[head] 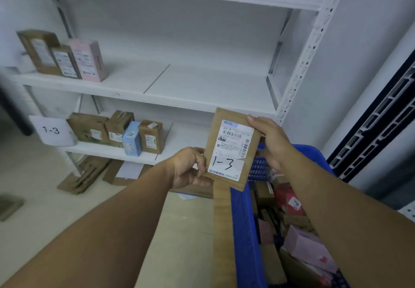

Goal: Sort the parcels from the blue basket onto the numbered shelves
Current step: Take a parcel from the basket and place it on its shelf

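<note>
Both hands hold one flat brown parcel [233, 146] upright, its face turned to the camera. Along its lower left edge the left hand [188, 166] pinches it between thumb and curled fingers. At the upper right edge the right hand [269, 139] clasps it, thumb on the front near the top corner. A white shipping label [231, 150] covers most of the front, with "1-3" handwritten across its lower part.

Just below and to the right of the held parcel, under the right forearm, stands the blue basket [244, 231], with a jumble of brown, pink and red parcels [307, 249] inside.

Left of the grip and at about its height, a white card marked "1-3" [52, 130] hangs at the end of a white shelf [107, 151]. A row of four boxes [116, 131] stands on it, three brown and one light blue. Under that shelf, flattened cardboard [87, 175] lies on the floor.

Above and behind the grip runs a second white shelf [190, 90], and three boxes [65, 56], two brown and one pink, stand together at its far left end.
</note>
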